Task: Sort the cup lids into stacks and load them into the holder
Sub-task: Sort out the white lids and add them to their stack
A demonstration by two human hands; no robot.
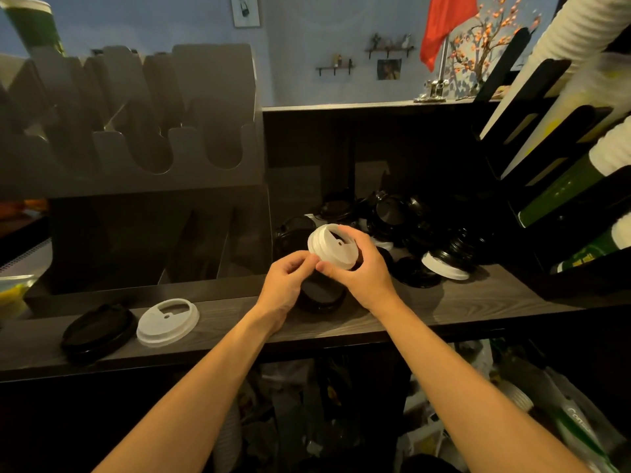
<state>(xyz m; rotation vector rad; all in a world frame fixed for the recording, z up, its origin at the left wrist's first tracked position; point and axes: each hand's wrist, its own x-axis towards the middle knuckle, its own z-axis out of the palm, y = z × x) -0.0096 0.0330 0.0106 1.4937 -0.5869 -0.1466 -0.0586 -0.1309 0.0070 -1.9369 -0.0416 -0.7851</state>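
White lids (333, 245), what looks like a few nested together, sit tilted in my right hand (362, 268), whose fingers curl round the far rim. My left hand (285, 285) pinches the near edge with thumb and forefinger. Both hover just above a black lid (321, 297) lying on the desk (478, 302).

To do this well, I'd square the rims before pressing, so the lids seat flat and don't cock sideways. I'd keep white with white: a single white lid (168, 322) waits at the left beside another black lid (97, 332), touching or nearly so. One more white lid (444, 268) shows in the jumbled pile of black lids (409, 230) behind my hands.

Dark wood grain covers the desk. The grey slotted holder (136, 148) stands at the left, its slots apparently unfilled. Racks of sleeved cups (560, 189) lean in at the right, and a red flag (444, 22) hangs against a pale blue wall.
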